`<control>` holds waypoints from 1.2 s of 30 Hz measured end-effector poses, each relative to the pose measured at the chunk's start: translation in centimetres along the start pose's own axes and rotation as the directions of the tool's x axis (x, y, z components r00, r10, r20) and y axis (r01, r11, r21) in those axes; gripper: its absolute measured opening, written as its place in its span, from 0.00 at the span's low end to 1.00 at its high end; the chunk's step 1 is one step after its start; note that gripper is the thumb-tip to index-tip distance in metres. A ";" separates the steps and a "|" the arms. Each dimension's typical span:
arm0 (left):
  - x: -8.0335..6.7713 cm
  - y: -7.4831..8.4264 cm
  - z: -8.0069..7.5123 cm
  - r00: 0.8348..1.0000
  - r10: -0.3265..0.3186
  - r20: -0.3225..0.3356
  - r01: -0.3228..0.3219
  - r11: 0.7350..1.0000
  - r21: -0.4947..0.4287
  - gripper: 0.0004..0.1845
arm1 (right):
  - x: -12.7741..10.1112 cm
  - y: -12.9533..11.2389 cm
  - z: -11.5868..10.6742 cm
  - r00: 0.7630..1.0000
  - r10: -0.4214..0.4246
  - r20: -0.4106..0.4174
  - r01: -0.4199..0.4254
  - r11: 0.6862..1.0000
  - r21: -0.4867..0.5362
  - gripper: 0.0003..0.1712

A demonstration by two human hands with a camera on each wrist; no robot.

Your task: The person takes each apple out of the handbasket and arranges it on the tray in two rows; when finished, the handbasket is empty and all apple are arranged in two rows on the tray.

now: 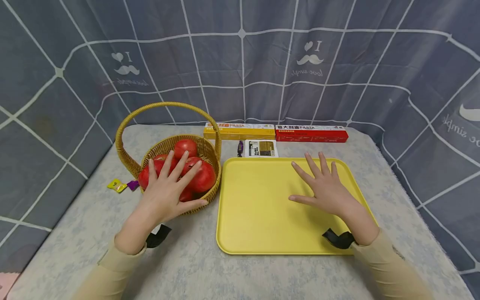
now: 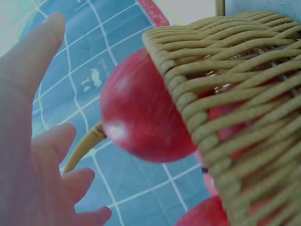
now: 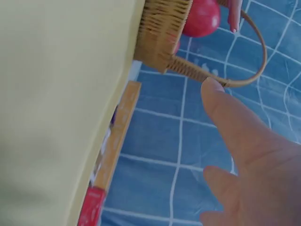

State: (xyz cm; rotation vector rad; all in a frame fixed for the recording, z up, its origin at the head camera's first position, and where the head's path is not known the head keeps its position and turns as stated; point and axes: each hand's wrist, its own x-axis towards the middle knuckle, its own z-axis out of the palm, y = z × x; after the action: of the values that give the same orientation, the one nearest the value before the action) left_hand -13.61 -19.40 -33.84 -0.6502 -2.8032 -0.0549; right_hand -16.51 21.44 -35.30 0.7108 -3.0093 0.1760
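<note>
A wicker basket (image 1: pixel 210 154) with a tall hoop handle stands left of centre and holds several red tomatoes (image 1: pixel 204 177). My left hand (image 1: pixel 168 187) hovers over the basket's near side, fingers spread and straight, holding nothing. The left wrist view shows a tomato (image 2: pixel 136 113) bulging over the woven rim (image 2: pixel 221 94) beside my open fingers (image 2: pixel 42 155). A yellow tray (image 1: pixel 255 204) lies to the right. My right hand (image 1: pixel 324 183) is flat and spread over its right half. The right wrist view shows the tray (image 3: pixel 56 94), the basket (image 3: pixel 162 33) and my fingers (image 3: pixel 240 132).
Behind the tray lie a yellow pasta box (image 1: pixel 240 131), a red pasta box (image 1: pixel 311 133), a small printed packet (image 1: pixel 261 148) and a dark wrapped sweet (image 1: pixel 240 148). Yellow and purple sweets (image 1: pixel 121 185) lie left of the basket. A grey checked curtain (image 1: pixel 240 58) surrounds the table.
</note>
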 end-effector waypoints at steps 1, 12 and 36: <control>-0.3 -0.1 -0.1 1.000 -0.001 -0.015 0.001 1.000 -0.006 0.50 | 0.2 -0.3 -0.1 1.000 -0.007 0.003 0.007 1.000 0.019 0.54; -4.6 -2.7 -0.4 0.924 -0.063 -0.376 -0.010 0.982 -0.188 0.47 | 2.8 -5.0 -1.0 0.992 -0.112 -0.055 0.122 0.964 0.235 0.51; -6.9 -3.2 5.5 0.724 -0.690 0.000 0.124 0.131 -0.984 0.20 | 11.8 -16.1 2.3 0.965 -0.138 -0.222 0.261 0.561 0.786 0.37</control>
State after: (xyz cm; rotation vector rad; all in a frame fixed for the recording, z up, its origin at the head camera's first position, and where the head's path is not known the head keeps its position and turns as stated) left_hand -10.41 -24.74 -40.88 0.1186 -2.0019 -1.9107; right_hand -19.92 1.60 -35.17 1.0083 -2.5412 1.5982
